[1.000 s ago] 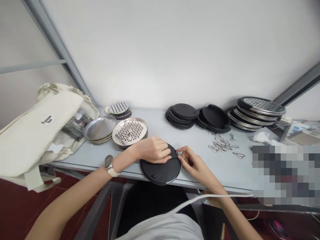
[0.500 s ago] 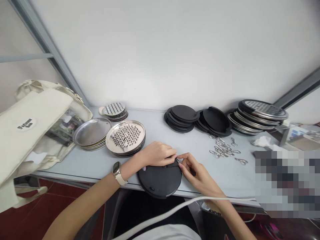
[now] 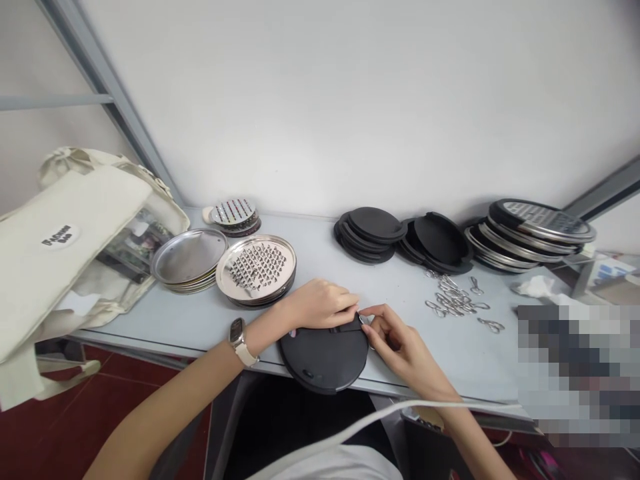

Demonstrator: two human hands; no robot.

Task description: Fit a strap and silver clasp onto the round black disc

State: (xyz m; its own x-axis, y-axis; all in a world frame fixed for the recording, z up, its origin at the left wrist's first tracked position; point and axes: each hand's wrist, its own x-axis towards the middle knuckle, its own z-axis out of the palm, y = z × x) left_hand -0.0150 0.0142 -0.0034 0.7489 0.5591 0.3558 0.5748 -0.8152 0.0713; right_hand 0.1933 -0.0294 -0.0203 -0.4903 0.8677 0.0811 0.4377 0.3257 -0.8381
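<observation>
A round black disc (image 3: 324, 357) lies at the front edge of the grey table (image 3: 350, 287), partly overhanging it. My left hand (image 3: 320, 303) rests on the disc's upper edge with fingers curled and pressed down on it. My right hand (image 3: 395, 337) pinches a small metal clip (image 3: 361, 320) at the disc's right rim, fingertips meeting those of the left hand. A watch sits on my left wrist.
Stacked metal plates (image 3: 187, 260) and a perforated grater disc (image 3: 256, 265) sit left of my hands. Black disc stacks (image 3: 371, 233) and metal-rimmed stacks (image 3: 535, 230) line the back right. Loose metal clips (image 3: 457, 300) lie right. A cream tote bag (image 3: 75, 240) stands far left.
Both hands stay on the black disc's rim, fingertips drawing closer together at the clip. The view has shifted slightly; nothing else on the table has moved.
</observation>
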